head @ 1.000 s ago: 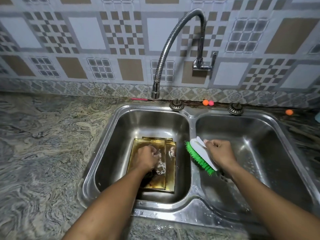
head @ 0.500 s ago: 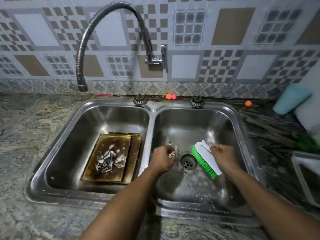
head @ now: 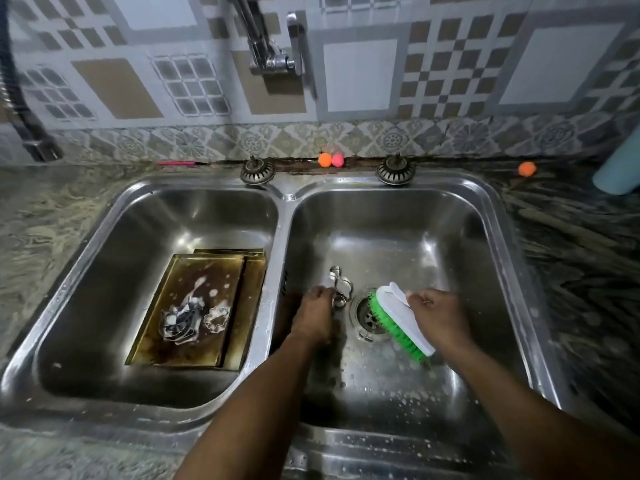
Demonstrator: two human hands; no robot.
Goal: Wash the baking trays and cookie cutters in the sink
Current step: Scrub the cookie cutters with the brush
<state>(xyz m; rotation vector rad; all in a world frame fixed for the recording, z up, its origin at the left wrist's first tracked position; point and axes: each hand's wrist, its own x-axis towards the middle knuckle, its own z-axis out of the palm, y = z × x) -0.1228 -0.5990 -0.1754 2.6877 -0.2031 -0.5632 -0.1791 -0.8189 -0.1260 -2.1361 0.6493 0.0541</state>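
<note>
Stacked brownish baking trays (head: 162, 334) lie in the left basin of the steel double sink (head: 282, 199). Soapy metal cookie cutters (head: 188, 320) rest on the top tray. My left hand (head: 313, 315) is over the right basin and pinches a metal cookie cutter (head: 339, 284) just left of the drain (head: 369, 315). My right hand (head: 438, 315) grips a white scrub brush with green bristles (head: 398, 318), held above the drain, bristles facing left toward the cutter.
The tap (head: 273, 46) is mounted on the tiled wall, its hose spout (head: 33, 133) hanging at far left. Two drain plugs (head: 258, 171) sit on the back rim. Small orange and pink balls (head: 330, 160) lie behind the sink. A teal cup (head: 620, 168) stands at right.
My left hand lifted a cookie cutter off the tray in the left basin and carried it to the right basin. The brush hand followed over the drain. The view swung right.
</note>
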